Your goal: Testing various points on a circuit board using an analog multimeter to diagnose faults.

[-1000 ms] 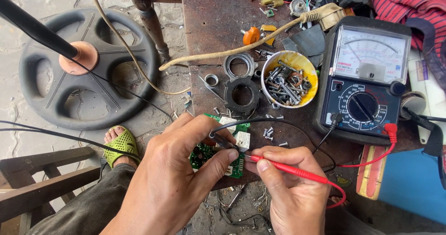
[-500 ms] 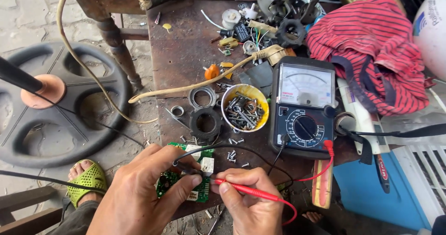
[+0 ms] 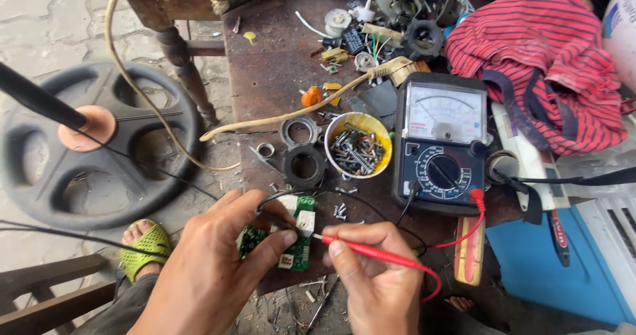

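Note:
My left hand (image 3: 212, 269) grips a small green circuit board (image 3: 295, 242) over the near edge of a worn brown workbench (image 3: 265, 77), and pins a black probe lead (image 3: 278, 199) against it with the thumb. My right hand (image 3: 374, 282) holds a red test probe (image 3: 371, 254) like a pen, its tip touching the board's right side. Red and black leads run up to a black analog multimeter (image 3: 444, 143) lying at the centre right of the bench.
A yellow cup of screws (image 3: 361, 143), black and metal rings (image 3: 303, 165), a beige cable (image 3: 285, 116) and small parts litter the bench. Red striped cloth (image 3: 536, 63) lies at the back right, a blue box (image 3: 563, 262) at right. A black round fan base (image 3: 93, 143) stands on the paved floor beside my green sandal (image 3: 142, 245).
The view has tilted up and shifted, bringing the back of the bench and the striped cloth into sight. Both hands stay on the board with the probes.

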